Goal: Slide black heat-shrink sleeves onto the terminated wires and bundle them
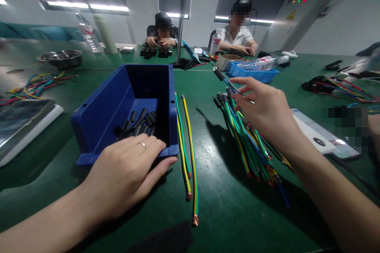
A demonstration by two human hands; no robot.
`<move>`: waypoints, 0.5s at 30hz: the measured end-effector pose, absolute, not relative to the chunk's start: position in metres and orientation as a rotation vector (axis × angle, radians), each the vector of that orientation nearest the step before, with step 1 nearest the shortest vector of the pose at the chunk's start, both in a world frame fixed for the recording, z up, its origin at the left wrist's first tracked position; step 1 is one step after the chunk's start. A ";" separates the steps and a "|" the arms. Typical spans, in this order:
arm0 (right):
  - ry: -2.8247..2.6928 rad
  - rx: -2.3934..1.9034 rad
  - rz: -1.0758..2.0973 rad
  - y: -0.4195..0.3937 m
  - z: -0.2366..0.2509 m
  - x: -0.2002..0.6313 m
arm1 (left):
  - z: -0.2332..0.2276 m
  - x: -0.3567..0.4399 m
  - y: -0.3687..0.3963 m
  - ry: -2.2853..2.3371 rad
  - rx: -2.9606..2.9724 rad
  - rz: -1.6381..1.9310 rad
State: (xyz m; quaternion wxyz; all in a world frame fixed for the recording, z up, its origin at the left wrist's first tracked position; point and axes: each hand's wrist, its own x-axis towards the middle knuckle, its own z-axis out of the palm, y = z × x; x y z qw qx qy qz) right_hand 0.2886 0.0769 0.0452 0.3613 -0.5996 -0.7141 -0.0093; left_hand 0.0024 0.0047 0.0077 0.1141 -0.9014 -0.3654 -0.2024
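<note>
My left hand (130,166) lies over the front lip of a blue plastic bin (97,114), fingers curled on the rim and thumb outside it. Short black tubes (142,122) are heaped inside the bin, just beyond my knuckles. Between thumb and fingers, my right hand (261,102) pinches a blue wire (233,83) with a black sleeve on its far end. Beneath that hand a bundle of green, yellow and blue wires (246,138) lies on the table, many with black sleeves. A few yellow-green wires (190,154) with copper ends rest beside the bin.
A tablet (26,122) and loose coloured wires (32,87) are at left, near a metal bowl (61,59). A phone (329,138) lies right of the bundle. Behind it stand a blue tray (252,73) with a bottle and a metal pole (181,19). Two people sit across the table.
</note>
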 end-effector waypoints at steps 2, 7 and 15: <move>-1.751 -1.432 0.108 0.076 0.044 0.287 | 0.009 0.003 0.005 -1.074 -2.648 -0.599; -1.633 -1.263 0.177 0.076 0.045 0.285 | 0.010 0.003 0.006 -1.089 -2.673 -0.591; -1.734 -1.504 0.046 0.081 0.041 0.291 | 0.009 0.002 0.005 -1.101 -2.690 -0.581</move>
